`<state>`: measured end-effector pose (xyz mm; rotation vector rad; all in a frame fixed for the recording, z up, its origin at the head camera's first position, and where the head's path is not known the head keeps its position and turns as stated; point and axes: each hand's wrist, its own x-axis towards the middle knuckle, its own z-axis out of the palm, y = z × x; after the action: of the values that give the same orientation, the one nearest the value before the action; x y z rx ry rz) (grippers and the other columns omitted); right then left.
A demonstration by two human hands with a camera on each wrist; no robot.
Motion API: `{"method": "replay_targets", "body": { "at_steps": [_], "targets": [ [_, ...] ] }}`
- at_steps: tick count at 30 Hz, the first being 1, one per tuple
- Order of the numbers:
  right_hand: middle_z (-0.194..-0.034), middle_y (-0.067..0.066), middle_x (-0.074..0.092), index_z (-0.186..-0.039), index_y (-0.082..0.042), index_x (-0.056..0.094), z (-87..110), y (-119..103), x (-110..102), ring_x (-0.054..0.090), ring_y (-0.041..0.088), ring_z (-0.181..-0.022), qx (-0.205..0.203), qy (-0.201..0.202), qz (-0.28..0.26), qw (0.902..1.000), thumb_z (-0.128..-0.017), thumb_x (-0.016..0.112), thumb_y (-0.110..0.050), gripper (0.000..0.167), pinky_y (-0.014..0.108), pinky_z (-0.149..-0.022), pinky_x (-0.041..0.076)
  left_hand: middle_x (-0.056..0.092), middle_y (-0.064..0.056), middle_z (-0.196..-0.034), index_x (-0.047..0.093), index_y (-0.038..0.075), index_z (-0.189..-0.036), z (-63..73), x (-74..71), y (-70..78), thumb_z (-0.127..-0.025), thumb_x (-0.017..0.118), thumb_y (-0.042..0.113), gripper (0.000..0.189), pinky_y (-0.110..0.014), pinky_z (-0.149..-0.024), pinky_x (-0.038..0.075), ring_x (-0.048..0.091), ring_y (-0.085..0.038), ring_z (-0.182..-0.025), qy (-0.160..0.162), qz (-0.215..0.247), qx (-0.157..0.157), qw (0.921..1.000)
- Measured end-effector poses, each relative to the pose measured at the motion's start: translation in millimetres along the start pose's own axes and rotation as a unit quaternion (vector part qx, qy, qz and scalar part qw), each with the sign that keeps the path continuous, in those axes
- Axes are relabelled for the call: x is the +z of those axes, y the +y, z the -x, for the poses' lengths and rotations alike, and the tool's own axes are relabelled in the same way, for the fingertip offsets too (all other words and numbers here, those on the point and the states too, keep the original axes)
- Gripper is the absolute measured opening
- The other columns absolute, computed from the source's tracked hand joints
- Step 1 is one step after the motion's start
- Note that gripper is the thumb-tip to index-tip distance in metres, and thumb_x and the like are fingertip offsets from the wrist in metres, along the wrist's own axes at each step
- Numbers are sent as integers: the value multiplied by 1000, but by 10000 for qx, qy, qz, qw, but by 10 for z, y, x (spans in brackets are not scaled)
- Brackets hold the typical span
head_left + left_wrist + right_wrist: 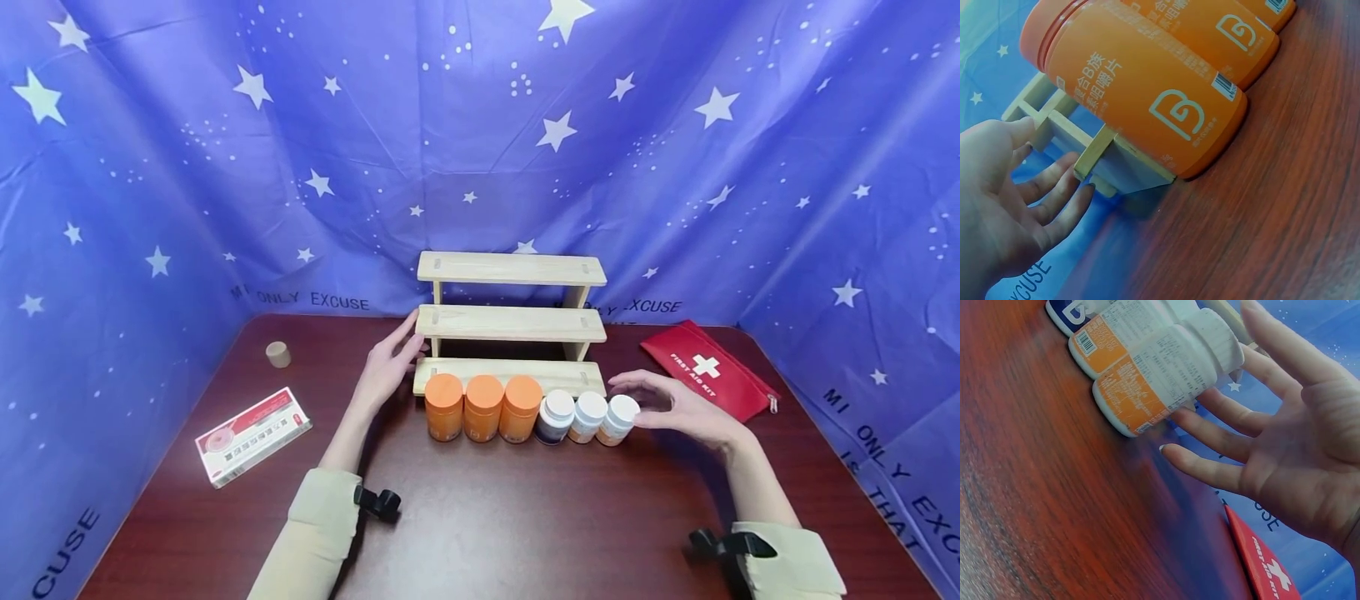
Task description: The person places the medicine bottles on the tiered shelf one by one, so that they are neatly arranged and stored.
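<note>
A three-tier wooden shelf [512,323] stands at the back of the table. In front of it is a row of bottles: three orange bottles [483,408] on the left and three white-capped bottles [591,417] on the right. At the shelf's left end is my left hand [388,367], its fingers spread along the ends of the steps. My right hand [678,407] is beside the rightmost white bottle [1160,381], fingers apart and palm toward it. In the left wrist view, the nearest orange bottle [1141,94] partly hides the shelf.
On the right lies a red first aid kit pouch [705,367], close behind my right hand. A red and white medicine box [253,437] lies on the left, with a small beige cup-like piece [278,354] farther back. A blue star-patterned curtain [480,167] encloses the table.
</note>
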<state>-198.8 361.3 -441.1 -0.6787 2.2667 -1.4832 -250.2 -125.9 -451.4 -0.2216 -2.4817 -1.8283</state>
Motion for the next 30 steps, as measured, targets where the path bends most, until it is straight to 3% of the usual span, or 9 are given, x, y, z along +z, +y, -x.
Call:
{"method": "replay_targets", "body": {
  "at_steps": [9, 16, 25, 30],
  "targets": [
    [-133, 4, 67, -136, -14, 61, -22, 55, 39, 61, 10, -121, 51, -9, 286, 9996, -93, 71, -8, 45, 23, -98, 54, 72, -27, -114, 40, 34, -158, 10, 19, -24, -108, 52, 41, 52, -42, -88, 64, 70, -35, -106, 101, -6, -2, 9999],
    [-126, 4, 68, -134, -6, 59, -33, 69, 33, 64, 12, -113, -83, -160, 131, 9998, -91, 71, -5, 44, 26, -90, 58, 74, -27, -114, 41, 34, -158, -7, 21, -32, -107, 52, 46, 54, -44, -89, 63, 71, -34, -106, 146, -102, -38, 9998],
    [-124, 5, 69, -131, -9, 61, -59, 55, 48, 65, 13, -113, -108, -158, 155, 9997, -92, 71, -4, 41, 26, -91, 57, 75, -24, -111, 41, 36, -157, -16, 5, -17, -107, 52, 46, 53, -47, -91, 62, 71, -34, -106, 178, -111, -31, 9998],
    [-124, 5, 69, -131, -4, 60, -31, 72, 20, 65, 14, -112, -176, -95, 273, 9994, -91, 72, -3, 42, 26, -91, 57, 75, -25, -112, 40, 38, -157, 3, 34, -19, -107, 52, 47, 52, -44, -91, 63, 70, -33, -108, 144, -33, -109, 9998]
  ]
}}
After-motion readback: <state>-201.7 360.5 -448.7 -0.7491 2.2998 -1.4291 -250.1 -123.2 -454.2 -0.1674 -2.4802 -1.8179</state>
